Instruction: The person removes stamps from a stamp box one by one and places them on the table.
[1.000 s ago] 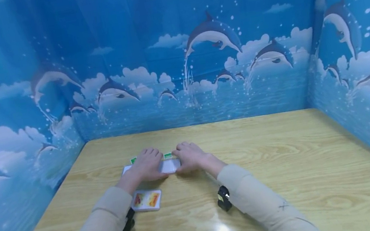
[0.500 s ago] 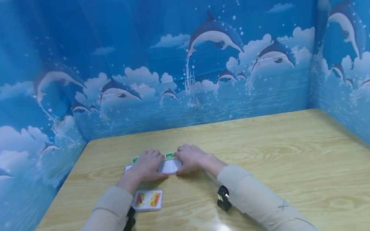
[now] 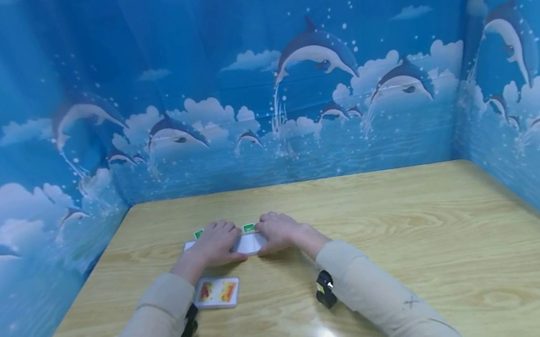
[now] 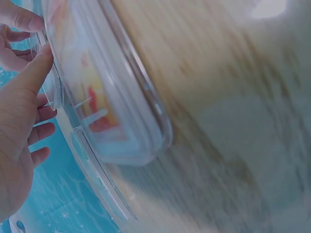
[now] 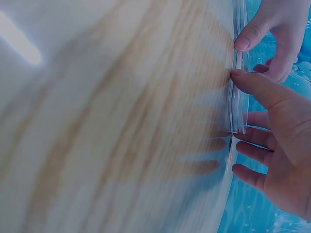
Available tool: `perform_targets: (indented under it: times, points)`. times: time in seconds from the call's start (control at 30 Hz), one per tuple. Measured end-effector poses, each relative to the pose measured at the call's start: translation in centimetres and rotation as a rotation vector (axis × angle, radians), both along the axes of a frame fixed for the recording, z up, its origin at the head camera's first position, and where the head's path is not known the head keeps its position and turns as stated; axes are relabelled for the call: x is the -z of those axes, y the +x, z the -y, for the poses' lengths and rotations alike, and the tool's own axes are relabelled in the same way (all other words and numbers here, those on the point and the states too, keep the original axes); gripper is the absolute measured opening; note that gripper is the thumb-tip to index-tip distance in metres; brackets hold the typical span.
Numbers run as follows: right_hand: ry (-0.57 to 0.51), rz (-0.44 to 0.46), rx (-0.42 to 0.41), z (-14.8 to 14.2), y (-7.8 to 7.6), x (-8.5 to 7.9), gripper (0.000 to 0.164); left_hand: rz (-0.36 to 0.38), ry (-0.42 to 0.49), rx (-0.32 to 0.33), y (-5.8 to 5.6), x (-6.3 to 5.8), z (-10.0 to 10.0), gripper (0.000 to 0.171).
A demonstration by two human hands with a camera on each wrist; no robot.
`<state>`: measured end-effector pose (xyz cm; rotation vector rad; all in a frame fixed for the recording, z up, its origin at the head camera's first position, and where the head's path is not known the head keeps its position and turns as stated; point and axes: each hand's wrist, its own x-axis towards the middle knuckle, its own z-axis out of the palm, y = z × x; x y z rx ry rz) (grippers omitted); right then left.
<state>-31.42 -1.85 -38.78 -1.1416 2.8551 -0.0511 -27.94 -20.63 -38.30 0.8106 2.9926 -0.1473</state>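
Note:
A flat clear plastic case (image 3: 250,243), whitish on top, lies toward the back of the table between both hands. My left hand (image 3: 216,243) pinches its left part, thumb along the near edge and fingers over the far side. On its right end, my right hand (image 3: 280,231) grips the same way; in the right wrist view the thumb tip of this right hand (image 5: 286,145) touches the edge of the case (image 5: 234,107). A second clear case (image 3: 188,245) is mostly hidden behind the left hand. Small green labels (image 3: 249,227) show just beyond the hands.
Nearer the person, beside the left wrist, a clear lidded case (image 3: 217,292) with red and orange pictures lies on the wood-grain table (image 3: 421,250). A blue curtain with dolphins (image 3: 235,80) encloses the table's back and sides.
The head view has turned very slightly to the left. Both hands keep the same grip on the case, with no visible movement of it.

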Motion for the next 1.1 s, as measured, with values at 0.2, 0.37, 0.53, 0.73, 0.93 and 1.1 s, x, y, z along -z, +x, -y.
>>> perform_targets:
  times: [0.2, 0.37, 0.53, 0.73, 0.93, 1.1]
  points:
    - [0.0, 0.026, -0.016, -0.13, 0.02, -0.15, 0.061, 0.017, 0.008, -0.019, 0.04, 0.19, -0.01, 0.065]
    - [0.019, 0.032, -0.03, -0.26, 0.23, -0.38, 0.061, 0.04, 0.002, -0.032, 0.08, 0.27, -0.05, 0.066]
    - [0.05, 0.019, -0.046, -0.29, 0.4, -0.5, 0.058, 0.051, -0.026, -0.051, -0.03, 0.31, -0.14, 0.066]
    - [0.071, -0.009, -0.04, -0.32, 0.33, -0.35, 0.062, 0.049, -0.033, -0.069, 0.0, 0.23, -0.26, 0.066]
    - [0.076, -0.061, -0.044, -0.54, 0.31, -0.25, 0.071, 0.033, -0.015, -0.041, 0.24, 0.13, -0.09, 0.068]
    - [0.072, -0.128, -0.076, -0.76, 0.38, -0.41, 0.07, 0.014, 0.041, -0.023, 0.54, -0.29, 0.22, 0.068]
